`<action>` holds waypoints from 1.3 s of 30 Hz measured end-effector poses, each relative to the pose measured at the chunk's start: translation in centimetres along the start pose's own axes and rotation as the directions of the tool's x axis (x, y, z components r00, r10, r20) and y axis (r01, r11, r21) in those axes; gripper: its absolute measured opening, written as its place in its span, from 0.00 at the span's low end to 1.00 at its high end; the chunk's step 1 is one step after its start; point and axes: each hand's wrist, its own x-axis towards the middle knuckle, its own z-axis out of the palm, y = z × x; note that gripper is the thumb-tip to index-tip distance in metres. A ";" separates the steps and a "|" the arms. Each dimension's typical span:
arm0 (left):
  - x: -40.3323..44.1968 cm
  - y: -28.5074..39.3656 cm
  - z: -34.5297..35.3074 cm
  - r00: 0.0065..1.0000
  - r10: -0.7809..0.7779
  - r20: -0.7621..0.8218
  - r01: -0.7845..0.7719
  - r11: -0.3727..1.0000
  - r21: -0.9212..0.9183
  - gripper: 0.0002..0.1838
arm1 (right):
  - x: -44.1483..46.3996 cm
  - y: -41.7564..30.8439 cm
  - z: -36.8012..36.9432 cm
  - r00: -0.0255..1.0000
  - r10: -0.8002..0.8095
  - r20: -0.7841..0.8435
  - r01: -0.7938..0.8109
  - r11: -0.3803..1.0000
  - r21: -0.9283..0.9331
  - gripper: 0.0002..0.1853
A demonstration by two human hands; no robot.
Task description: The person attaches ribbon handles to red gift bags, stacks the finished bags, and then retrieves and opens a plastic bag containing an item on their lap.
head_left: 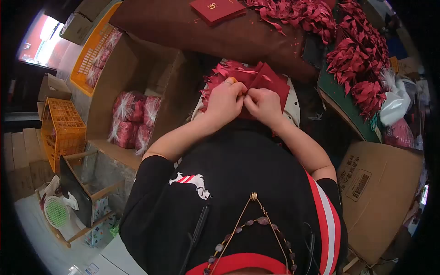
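Observation:
My left hand (224, 101) and my right hand (265, 106) meet fingertip to fingertip over my lap. Both are closed in a pinch on something dark red. Whether it is a ribbon end or the edge of a card is hidden by the fingers. Dark red cards or flat bags (274, 83) lie right behind and under my hands. Loose red ribbons (223, 69) are heaped beside my left hand. A ring with an orange part shows on a left finger. A pale rounded surface (293, 107) holds the pile up.
A cardboard box (158, 59) at left holds several plastic-wrapped red bundles (123, 133). Orange crates (64, 126) stand further left. Ahead, a brown cushioned surface (160, 20) bears a red folder (217, 9) and ribbon heaps (298, 16). More ribbons (357, 59) cover a green board (341, 98) at right.

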 end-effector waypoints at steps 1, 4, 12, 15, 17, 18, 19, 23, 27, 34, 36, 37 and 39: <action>0.0 -0.1 0.0 1.000 -0.002 -0.003 0.002 1.000 -0.001 0.09 | 0.0 0.1 0.0 1.000 0.010 0.019 -0.010 1.000 -0.004 0.10; 0.3 -0.5 -0.4 0.999 -0.010 0.040 0.013 0.998 -0.055 0.09 | 0.0 0.0 -0.1 1.000 -0.008 0.017 0.009 0.998 -0.059 0.08; 1.7 -3.1 -1.4 0.969 0.113 0.221 -0.055 0.966 -0.252 0.14 | -0.1 0.8 -1.4 0.987 -0.130 0.093 0.134 0.990 -0.045 0.08; 1.3 -2.3 -1.0 0.967 0.137 0.215 -0.137 0.990 -0.014 0.14 | -0.1 0.8 -1.5 0.978 -0.186 0.094 0.193 0.978 -0.082 0.07; 1.5 -2.9 -1.1 0.967 0.159 0.200 -0.159 0.987 -0.017 0.13 | -0.2 0.5 -1.7 0.980 -0.178 0.091 0.189 0.973 -0.130 0.08; 1.6 -3.1 -1.1 0.965 0.181 0.188 -0.180 0.983 -0.023 0.12 | -0.3 0.4 -2.0 0.982 -0.166 0.089 0.179 0.968 -0.178 0.08; 1.6 -3.0 -1.3 0.964 0.183 0.190 -0.183 0.983 -0.022 0.12 | -0.2 -0.1 -2.8 0.983 -0.164 0.086 0.177 0.968 -0.179 0.08; 1.7 -2.9 -1.7 0.981 0.183 0.069 -0.183 0.983 -0.007 0.09 | 1.0 -0.6 -6.3 0.928 -0.305 -0.214 0.285 0.951 -0.117 0.28; 1.6 -2.6 -1.4 0.986 0.160 0.057 -0.160 0.987 0.010 0.09 | 0.8 0.8 -6.6 0.986 -0.164 -0.014 0.160 0.977 -0.139 0.66; 2.1 -2.4 -3.1 0.988 0.153 -0.010 -0.153 0.987 -0.045 0.07 | 0.9 1.8 -5.9 0.973 0.093 0.210 -0.097 0.995 0.008 0.61; 2.3 -2.9 -3.7 0.992 0.125 -0.026 -0.126 0.990 -0.059 0.06 | 0.8 1.9 -5.6 0.977 0.113 0.180 -0.099 0.992 -0.083 0.53; 2.4 -3.2 -3.9 0.993 0.118 -0.027 -0.120 0.988 -0.096 0.06 | 0.7 2.1 -5.4 0.978 0.116 0.173 -0.103 0.991 -0.082 0.53; 2.7 -3.5 -3.9 0.981 0.179 -0.076 -0.184 0.981 -0.056 0.06 | 0.6 2.1 -5.2 0.990 -0.095 0.104 0.122 0.948 -0.293 0.48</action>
